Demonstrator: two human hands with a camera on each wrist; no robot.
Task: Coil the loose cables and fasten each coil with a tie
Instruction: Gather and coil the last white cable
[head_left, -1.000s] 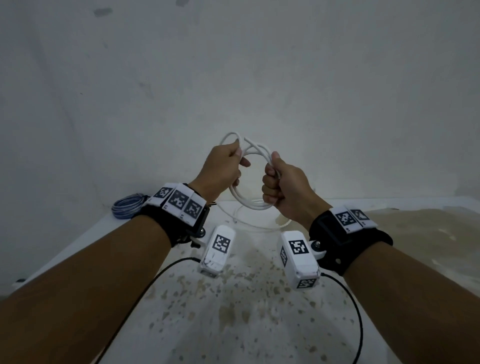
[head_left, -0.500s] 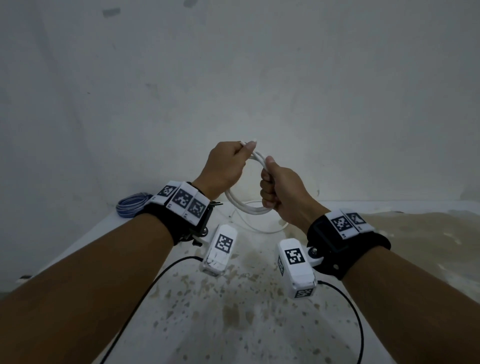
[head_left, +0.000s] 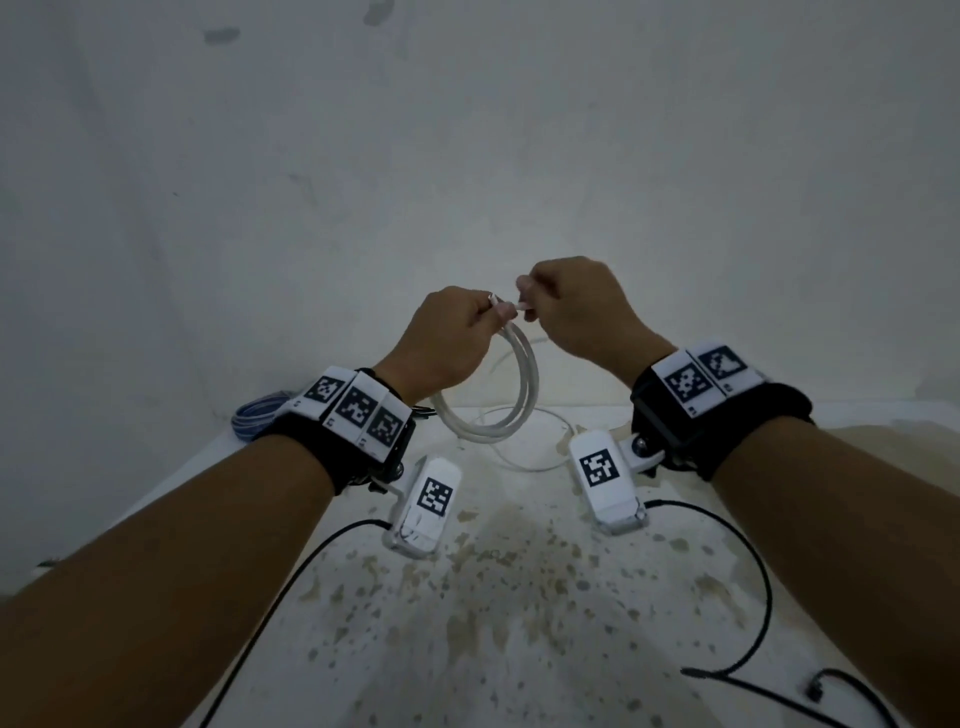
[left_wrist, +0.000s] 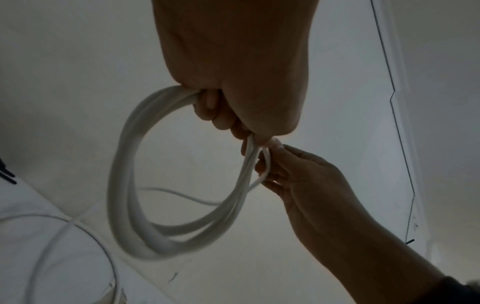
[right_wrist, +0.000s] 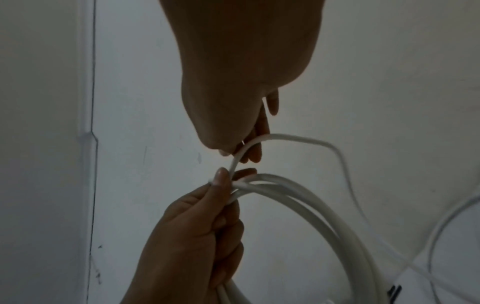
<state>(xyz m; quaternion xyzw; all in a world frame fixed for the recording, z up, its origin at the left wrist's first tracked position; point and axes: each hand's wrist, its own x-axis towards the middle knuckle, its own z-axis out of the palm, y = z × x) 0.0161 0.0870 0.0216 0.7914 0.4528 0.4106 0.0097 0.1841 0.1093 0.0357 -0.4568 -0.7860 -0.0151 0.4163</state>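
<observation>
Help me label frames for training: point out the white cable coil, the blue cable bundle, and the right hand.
white cable coil (head_left: 522, 400): head view, right side of loop.
blue cable bundle (head_left: 257, 417): head view, its middle.
right hand (head_left: 574, 309): head view, back of hand.

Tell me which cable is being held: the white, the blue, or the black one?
The white cable: the left hand grips its loops while the right hand pinches a strand. The blue coil and black cable lie untouched on the table.

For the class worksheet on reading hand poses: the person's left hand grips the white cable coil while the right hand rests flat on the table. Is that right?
Not quite. The left hand does grip the white cable coil, but the right hand is raised beside it, its fingers pinching a strand of the cable, as the right wrist view shows.
</observation>
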